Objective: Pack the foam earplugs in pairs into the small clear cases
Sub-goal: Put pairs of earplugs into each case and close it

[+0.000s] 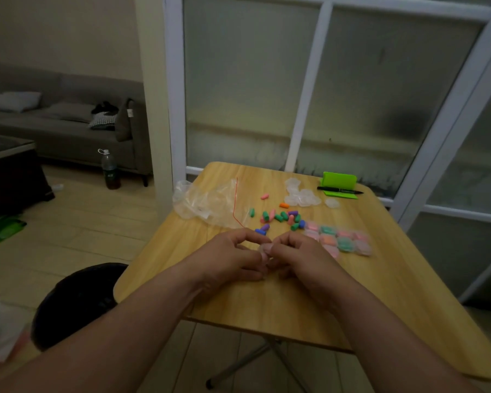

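Observation:
My left hand and my right hand meet over the middle of the wooden table. Both pinch one small clear case between their fingertips; its contents are hidden. Just beyond my fingers lie several loose foam earplugs in green, pink, purple, blue and orange. To the right of my right hand sit several filled clear cases in rows. A cluster of empty clear cases lies further back.
An empty clear plastic bag with a red strip lies at the table's left rear. A green holder and a black pen sit at the back right. A dark stool stands left of the table.

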A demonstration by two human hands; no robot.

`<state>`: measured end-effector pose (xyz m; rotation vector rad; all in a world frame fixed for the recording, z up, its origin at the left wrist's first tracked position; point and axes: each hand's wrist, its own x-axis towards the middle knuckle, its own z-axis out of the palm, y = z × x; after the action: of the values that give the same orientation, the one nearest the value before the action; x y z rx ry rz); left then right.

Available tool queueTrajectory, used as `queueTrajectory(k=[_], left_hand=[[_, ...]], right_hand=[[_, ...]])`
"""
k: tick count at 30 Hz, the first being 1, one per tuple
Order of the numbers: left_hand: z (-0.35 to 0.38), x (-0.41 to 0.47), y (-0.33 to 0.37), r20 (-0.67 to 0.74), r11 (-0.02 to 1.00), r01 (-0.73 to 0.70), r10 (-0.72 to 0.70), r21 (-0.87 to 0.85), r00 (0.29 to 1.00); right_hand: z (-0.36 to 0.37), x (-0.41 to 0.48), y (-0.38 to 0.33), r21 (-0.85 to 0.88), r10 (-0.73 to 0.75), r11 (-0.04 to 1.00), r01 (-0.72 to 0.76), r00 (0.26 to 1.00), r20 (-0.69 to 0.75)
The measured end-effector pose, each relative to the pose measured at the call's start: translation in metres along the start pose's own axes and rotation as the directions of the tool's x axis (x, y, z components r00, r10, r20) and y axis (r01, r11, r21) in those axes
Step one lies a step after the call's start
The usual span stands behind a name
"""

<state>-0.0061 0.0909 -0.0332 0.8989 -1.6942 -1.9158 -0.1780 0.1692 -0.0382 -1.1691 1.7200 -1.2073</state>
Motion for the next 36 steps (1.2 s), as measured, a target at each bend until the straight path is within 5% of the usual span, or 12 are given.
queueTrajectory(k=[36], left_hand=[[0.003, 0.015, 0.000, 0.017, 0.989, 0.065, -0.063, -0.132, 0.998]], right_hand=[[-0.001, 0.010, 0.011, 0.011, -0.054, 0.998, 0.055, 0.995, -0.079]])
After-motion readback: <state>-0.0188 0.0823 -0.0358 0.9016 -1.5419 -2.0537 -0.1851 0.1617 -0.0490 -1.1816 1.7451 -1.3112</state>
